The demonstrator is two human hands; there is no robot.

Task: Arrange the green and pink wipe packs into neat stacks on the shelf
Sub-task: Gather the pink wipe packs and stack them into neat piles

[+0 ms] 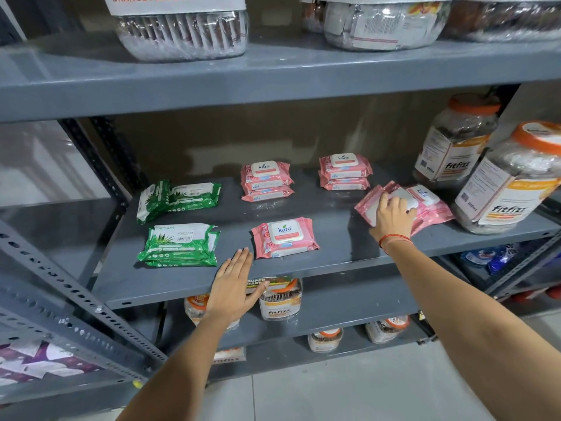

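The person's right hand (391,217) is pressing down with curled fingers on a loose, skewed heap of pink plastic wipe packs (425,205) at the right of the grey metal shelf (334,253), apparently gathering them, though whether it is actually gripping one I cannot tell. The left hand (235,284) is hovering open and flat over the shelf's front edge, holding nothing, just beside the single pink flip-lid pack (285,237) and near the front green soft-film pack stack (179,246). Squaring that heap, then stacking it by the two tidy rear pink stacks (306,176), is probably calling for a firm lift.
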